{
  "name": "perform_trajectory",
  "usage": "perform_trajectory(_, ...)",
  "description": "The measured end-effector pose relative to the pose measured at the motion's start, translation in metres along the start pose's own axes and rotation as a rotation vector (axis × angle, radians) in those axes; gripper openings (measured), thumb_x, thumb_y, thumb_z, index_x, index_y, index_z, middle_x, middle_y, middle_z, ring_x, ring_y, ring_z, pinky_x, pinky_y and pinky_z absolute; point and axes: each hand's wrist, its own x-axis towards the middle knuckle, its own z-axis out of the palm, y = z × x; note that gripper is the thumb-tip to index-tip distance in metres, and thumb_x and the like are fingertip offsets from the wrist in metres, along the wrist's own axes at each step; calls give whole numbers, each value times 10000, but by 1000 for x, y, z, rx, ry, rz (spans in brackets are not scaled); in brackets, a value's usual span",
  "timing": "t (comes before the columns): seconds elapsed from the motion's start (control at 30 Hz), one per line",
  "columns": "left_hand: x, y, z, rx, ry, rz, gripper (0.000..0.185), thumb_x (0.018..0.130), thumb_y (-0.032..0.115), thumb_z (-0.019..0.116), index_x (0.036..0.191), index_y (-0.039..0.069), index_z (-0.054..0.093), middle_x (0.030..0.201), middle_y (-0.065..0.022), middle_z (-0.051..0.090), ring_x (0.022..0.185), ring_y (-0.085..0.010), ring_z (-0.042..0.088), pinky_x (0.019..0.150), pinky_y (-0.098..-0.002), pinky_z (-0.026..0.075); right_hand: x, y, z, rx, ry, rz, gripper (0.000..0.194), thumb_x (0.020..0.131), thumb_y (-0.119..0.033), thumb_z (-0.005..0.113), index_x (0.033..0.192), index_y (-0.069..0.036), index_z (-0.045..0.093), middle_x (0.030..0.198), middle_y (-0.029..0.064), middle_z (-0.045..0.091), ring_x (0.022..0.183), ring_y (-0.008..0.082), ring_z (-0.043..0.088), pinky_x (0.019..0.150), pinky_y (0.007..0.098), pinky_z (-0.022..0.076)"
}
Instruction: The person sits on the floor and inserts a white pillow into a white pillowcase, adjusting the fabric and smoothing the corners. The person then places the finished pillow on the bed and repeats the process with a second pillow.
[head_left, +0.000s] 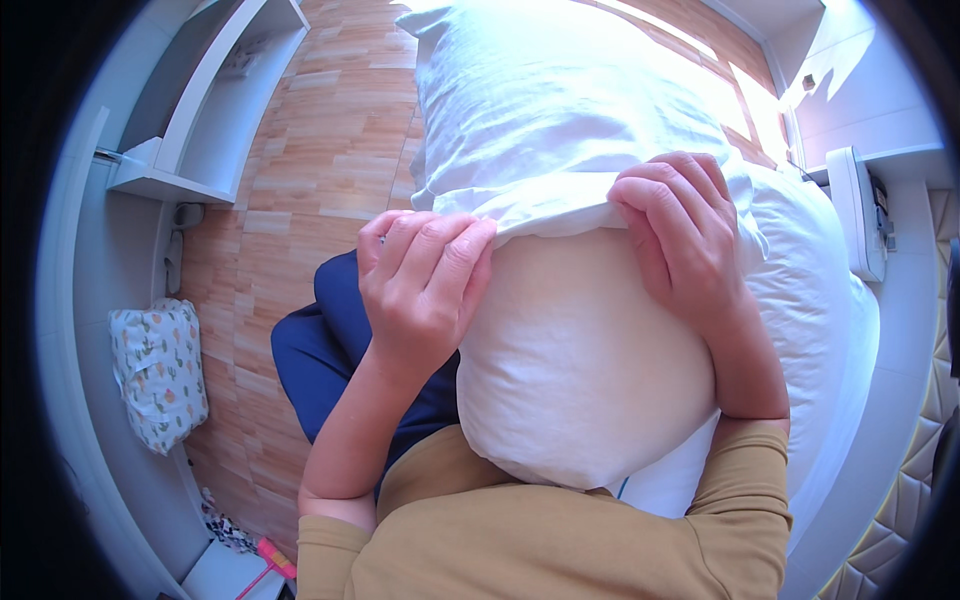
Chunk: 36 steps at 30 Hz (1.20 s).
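Note:
A cream pillow (577, 352) lies before me with its near end bare against my body. The far part is inside a white pillowcase (555, 105), whose folded open edge crosses the pillow. My left hand (427, 277) pinches the left side of that edge between thumb and fingers. On the right side of the same edge, my right hand (682, 225) grips the fabric with bent fingers. Both hands are at about the same height, apart from each other. White bedding (802, 315) lies under and to the right of the pillow.
White shelving (225, 112) stands at the far left above a wood-pattern floor (322, 150). A cactus-print storage bag (159, 375) sits against the left wall. A pink-headed tool (276, 559) lies lower left. On the right are a white appliance (851, 214) and a quilted panel (892, 495).

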Motion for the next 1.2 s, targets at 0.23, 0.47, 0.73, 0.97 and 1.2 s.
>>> perform_trajectory(0.23,1,-2,-24,-920,-246,-471,153,791,-46,677,928,22,673,845,-50,657,806,-172,627,769,-275,480,10,-17,-26,477,-98,367,81,836,50,606,901,1,599,776,118,618,709,272,621,660,314,489)
perform_trajectory(0.47,20,-13,7,-500,-22,-426,172,784,-44,689,935,35,667,827,-54,605,745,-190,584,713,-295,483,26,13,5,207,-130,400,92,899,-70,589,934,2,633,856,167,666,766,346,642,690,368,511)
perform_trajectory(0.73,4,4,7,-14,46,-3,223,723,81,780,926,91,689,828,-14,623,762,-197,592,760,-349,436,18,21,18,292,-21,339,81,818,-57,670,888,-23,647,829,121,642,741,296,629,674,363,502)
perform_trajectory(0.97,6,-11,17,80,67,-40,172,721,70,773,869,99,691,828,1,628,749,-175,593,778,-350,444,12,0,-15,55,-150,-136,231,639,-57,801,820,-37,658,826,67,617,683,244,546,664,344,440)
perform_trajectory(1.2,4,-2,15,-7,22,84,241,694,101,807,899,93,680,847,-31,626,796,-213,591,839,-382,455,-4,5,-8,-127,-60,-47,204,674,-11,756,857,-16,667,841,79,641,770,246,612,692,340,448)
